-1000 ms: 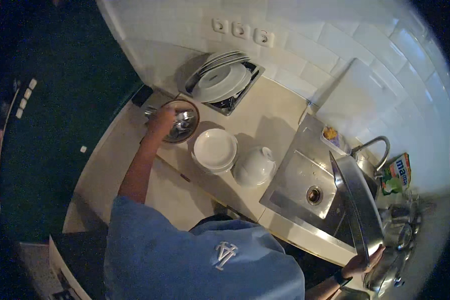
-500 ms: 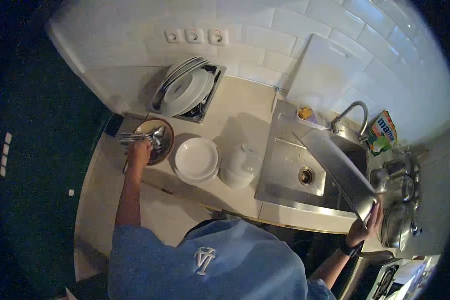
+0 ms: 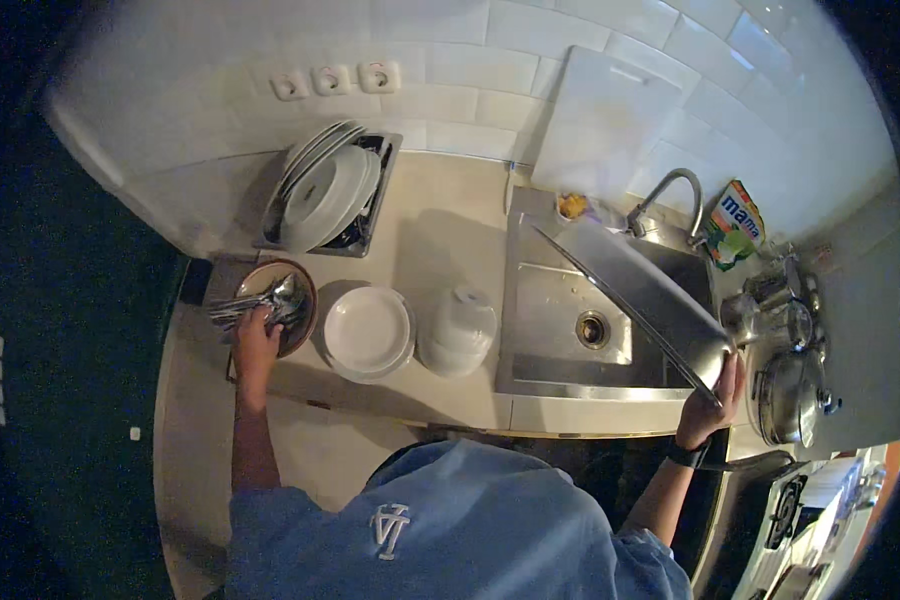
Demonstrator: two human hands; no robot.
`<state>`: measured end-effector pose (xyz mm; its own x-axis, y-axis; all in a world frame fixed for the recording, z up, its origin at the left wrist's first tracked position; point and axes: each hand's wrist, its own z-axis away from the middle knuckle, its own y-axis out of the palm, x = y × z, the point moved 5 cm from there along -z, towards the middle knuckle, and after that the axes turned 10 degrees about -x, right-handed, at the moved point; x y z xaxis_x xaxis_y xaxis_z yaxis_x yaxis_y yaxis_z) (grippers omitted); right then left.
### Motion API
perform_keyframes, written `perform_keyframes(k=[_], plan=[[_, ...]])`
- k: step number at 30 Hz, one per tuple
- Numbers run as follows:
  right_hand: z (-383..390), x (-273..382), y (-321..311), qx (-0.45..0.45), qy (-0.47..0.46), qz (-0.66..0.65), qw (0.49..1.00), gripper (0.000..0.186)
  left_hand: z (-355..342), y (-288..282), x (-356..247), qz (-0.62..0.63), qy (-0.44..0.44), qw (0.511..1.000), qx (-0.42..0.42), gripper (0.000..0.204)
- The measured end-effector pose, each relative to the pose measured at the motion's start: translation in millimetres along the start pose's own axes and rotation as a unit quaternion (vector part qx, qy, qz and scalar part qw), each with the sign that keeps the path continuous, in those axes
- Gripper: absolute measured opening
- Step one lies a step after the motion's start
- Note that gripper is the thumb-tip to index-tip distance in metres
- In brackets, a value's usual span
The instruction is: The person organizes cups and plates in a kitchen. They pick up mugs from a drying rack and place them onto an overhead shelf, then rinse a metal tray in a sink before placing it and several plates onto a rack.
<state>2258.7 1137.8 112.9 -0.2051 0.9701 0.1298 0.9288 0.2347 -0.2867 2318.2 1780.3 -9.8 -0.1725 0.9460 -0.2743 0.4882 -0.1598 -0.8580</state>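
Left hand (image 3: 257,343) has its fingers closed on a bundle of cutlery (image 3: 255,305) over the brown bowl (image 3: 288,325) near the worktop's left end, right hand (image 3: 712,402) grips a steel tray (image 3: 635,292) tilted across the sink (image 3: 560,310); putting-away appears roughly midway.

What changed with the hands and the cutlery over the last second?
Little changed. The left hand stayed on the cutlery in the brown dish, settling slightly nearer its front edge. The right hand kept hold of the steel tray tilted over the sink. Plates and bowls did not move.
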Motion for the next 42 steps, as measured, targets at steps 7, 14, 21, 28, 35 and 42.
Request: perform_keyframes(k=[7, 14, 21, 28, 35, 42], plan=[[-3, -3, 2, -0.004, -0.021, 0.054, 0.998, 0.04, -2, -41, -54, 0.088, 0.029, 0.993, -0.067, 0.025], [-15, 5, 10, 0.008, 0.016, 0.055, 0.998, 0.042, 17, -15, -166, 0.301, 0.115, 0.946, 0.038, 0.015], [-31, 7, 41, -0.123, 0.195, -0.103, 0.968, 0.04, 45, 6, -248, 0.425, 0.148, 0.883, 0.134, 0.016], [-31, 44, 127, -0.131, 0.447, -0.415, 0.781, 0.055, 1, 42, -297, 0.452, 0.14, 0.88, 0.039, 0.033], [19, 104, 202, -0.078, 0.682, -0.475, 0.551, 0.081, -21, 68, -295, 0.603, -0.125, 0.757, 0.219, 0.049], [87, 125, 247, 0.134, 0.631, -0.432, 0.63, 0.028, -55, 93, -230, 0.41, -0.142, 0.9, 0.048, 0.045]])
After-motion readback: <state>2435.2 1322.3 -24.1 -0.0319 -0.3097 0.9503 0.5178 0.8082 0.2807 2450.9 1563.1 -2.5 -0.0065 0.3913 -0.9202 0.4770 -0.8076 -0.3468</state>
